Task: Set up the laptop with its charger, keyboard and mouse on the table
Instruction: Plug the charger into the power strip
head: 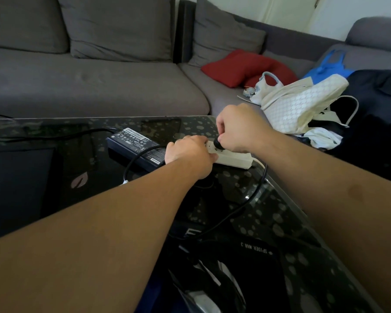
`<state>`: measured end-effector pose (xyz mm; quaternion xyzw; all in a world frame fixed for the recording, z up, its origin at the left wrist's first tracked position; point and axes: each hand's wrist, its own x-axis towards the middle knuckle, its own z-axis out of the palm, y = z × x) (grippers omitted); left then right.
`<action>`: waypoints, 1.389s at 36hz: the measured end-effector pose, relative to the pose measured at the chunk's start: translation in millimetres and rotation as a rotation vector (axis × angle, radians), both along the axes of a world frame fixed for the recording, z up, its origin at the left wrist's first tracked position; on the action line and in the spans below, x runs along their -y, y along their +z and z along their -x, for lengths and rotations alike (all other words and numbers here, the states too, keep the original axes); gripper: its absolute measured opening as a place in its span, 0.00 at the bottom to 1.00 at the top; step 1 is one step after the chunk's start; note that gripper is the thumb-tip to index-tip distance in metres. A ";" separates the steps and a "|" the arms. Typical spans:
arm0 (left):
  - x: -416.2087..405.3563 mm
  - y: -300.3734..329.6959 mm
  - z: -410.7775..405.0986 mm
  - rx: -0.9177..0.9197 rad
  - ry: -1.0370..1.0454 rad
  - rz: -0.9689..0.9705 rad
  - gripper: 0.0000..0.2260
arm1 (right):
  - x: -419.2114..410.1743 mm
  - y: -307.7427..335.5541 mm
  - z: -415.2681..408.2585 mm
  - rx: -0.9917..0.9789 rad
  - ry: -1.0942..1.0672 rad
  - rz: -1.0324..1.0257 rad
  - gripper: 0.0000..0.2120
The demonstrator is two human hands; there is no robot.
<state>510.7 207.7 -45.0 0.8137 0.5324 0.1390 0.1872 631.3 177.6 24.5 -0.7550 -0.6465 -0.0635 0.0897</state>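
Cable (246,199) from the charger loops across the near part of the glass desk (269,222), past a dark case printed with a film title (255,250), and runs up to the black plug (218,143). Further out, the left hand (187,154) holds down the white power strip (233,158), its fingers curled round the strip's near end, while the right hand (237,129) pinches the plug over a socket; whether the pins are already seated is hard to tell. Just left of the hands lies the charger brick (136,147), label up, and the closed laptop (20,177) sits at the desk's left. Powering the charger looks like the step in hand; next comes a firm downward push. Beyond stands a grey sofa (99,75).
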 end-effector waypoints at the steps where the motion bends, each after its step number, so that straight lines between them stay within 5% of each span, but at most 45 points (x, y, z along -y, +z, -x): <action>1: 0.1 0.1 -0.4 0.001 -0.002 0.001 0.21 | 0.0 -0.7 -1.7 0.001 0.008 0.007 0.10; 48: 6.1 5.4 6.9 -0.054 -0.102 -0.014 0.22 | 5.7 -17.2 6.8 -0.140 -0.095 -0.052 0.03; 50: 7.3 8.1 9.9 0.044 -0.087 0.035 0.19 | 5.9 -18.8 8.8 -0.136 -0.105 -0.063 0.02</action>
